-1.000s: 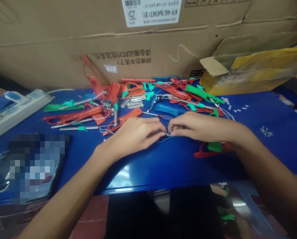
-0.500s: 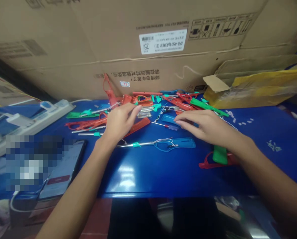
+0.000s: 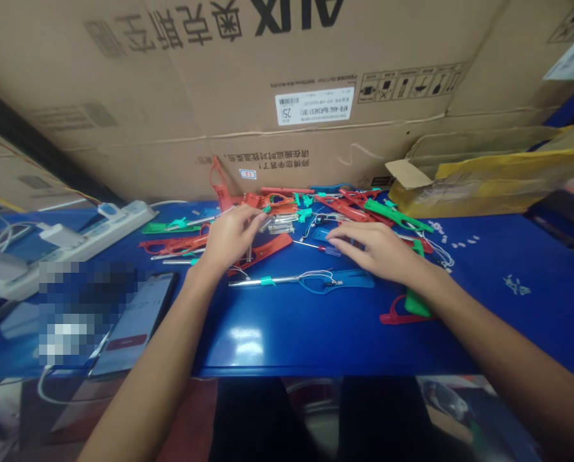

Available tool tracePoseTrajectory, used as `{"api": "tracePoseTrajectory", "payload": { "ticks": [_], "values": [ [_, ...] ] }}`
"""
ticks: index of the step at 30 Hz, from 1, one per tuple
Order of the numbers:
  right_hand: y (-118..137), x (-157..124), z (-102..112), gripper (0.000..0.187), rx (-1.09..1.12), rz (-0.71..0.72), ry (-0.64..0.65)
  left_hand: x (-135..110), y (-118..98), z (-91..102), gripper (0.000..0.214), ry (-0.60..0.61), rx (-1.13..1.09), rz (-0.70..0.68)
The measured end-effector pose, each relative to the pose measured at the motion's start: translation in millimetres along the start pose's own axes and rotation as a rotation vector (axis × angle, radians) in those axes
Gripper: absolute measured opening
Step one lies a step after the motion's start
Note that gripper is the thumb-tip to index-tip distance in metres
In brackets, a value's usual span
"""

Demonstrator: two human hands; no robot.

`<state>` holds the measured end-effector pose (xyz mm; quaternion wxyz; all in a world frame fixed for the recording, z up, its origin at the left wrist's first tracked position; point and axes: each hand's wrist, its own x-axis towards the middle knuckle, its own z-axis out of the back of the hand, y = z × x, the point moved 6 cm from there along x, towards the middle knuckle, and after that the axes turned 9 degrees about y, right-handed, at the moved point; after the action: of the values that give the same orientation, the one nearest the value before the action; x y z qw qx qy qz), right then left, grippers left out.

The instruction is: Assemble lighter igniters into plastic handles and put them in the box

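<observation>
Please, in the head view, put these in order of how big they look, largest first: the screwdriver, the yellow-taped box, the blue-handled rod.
1. Yellow-taped box
2. Blue-handled rod
3. Screwdriver

No two look alike in size here.

Upside down, the carton (image 3: 171,102) reads AUX, and its white label (image 3: 314,106) KFR-46G/BpR3AES1 (B1) and 25.

The head camera looks forward and down over both hands (image 3: 232,239).

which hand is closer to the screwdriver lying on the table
Right: the right hand is close to the handle end of the screwdriver. The left hand is farther off, to the left beyond its tip.
</observation>
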<state>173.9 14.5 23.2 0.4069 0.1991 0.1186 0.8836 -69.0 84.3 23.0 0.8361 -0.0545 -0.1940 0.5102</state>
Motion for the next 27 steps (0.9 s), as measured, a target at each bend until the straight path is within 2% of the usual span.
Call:
{"api": "tracePoseTrajectory", "payload": {
  "ticks": [5,10,13,15,18,22,27],
  "values": [
    [9,0,-7,0.026,0.045,0.055,0.055,1,11,-7.1,0.02,0.085,0.032,0.037],
    [8,-1,-14,0.03,0.05,0.036,0.086,0,25,4.9,0.019,-0.026,0.043,0.176],
    [2,0,-14,0.03,0.029,0.041,0.032,-2,35,9.4,0.027,-0.078,0.089,0.29],
    [-7,1,-11,0.029,0.018,0.034,-0.025,-3,38,7.9,0.033,-0.075,0.113,0.315],
    [-25,0,-2,0.028,-0.017,-0.02,-0.115,-1,38,3.5,0.033,-0.065,0.115,0.27],
    [-48,-5,12,0.028,-0.1,-0.168,-0.219,2,37,-1.2,0.032,-0.064,0.107,0.19],
    [-61,-7,16,0.031,-0.145,-0.313,-0.202,4,32,-6.1,0.029,-0.053,0.101,0.105]
  ]
}}
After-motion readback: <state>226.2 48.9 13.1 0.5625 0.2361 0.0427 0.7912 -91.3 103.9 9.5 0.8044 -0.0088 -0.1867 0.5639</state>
